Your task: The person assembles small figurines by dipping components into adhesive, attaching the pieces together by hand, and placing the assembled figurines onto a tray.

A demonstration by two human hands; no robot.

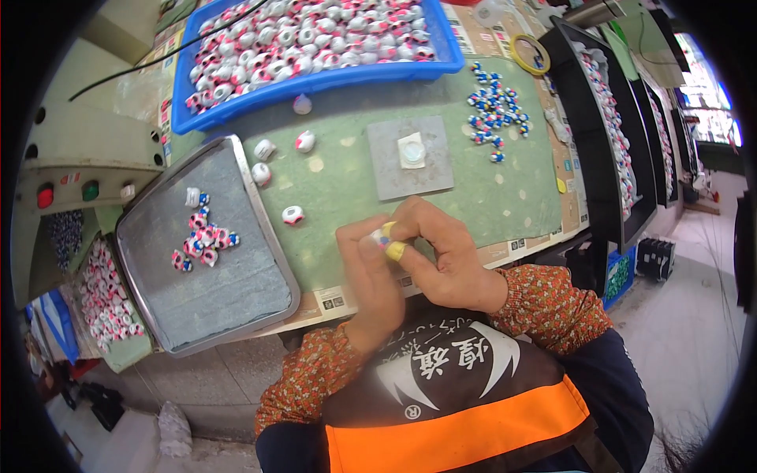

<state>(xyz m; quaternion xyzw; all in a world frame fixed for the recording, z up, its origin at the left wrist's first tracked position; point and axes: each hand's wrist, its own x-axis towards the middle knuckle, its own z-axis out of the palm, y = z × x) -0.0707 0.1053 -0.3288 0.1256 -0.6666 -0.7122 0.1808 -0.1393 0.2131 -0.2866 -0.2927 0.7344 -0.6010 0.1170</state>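
Observation:
Over the near edge of the green work mat [339, 185], my two hands meet at the fingertips. My left hand [369, 276] is closed on a small white-and-blue toy piece [382, 236], mostly hidden by the fingers. My right hand [445, 260] pinches at the same piece with thumb and forefinger, both wrapped in yellow tape. Just beyond the hands lies a grey plate [390, 173] with a small whitish pad [412, 150] on it. Left of them sits a white-and-pink hollow toy head [292, 214], with several similar ones farther back.
A blue tub [331, 79] full of white-and-pink heads stands at the back. On the left, a metal tray [264, 229] holds a cluster of small toy figures [206, 238]. Small blue-and-white pieces [497, 110] and yellow tape [530, 54] lie right, near black trays [579, 118].

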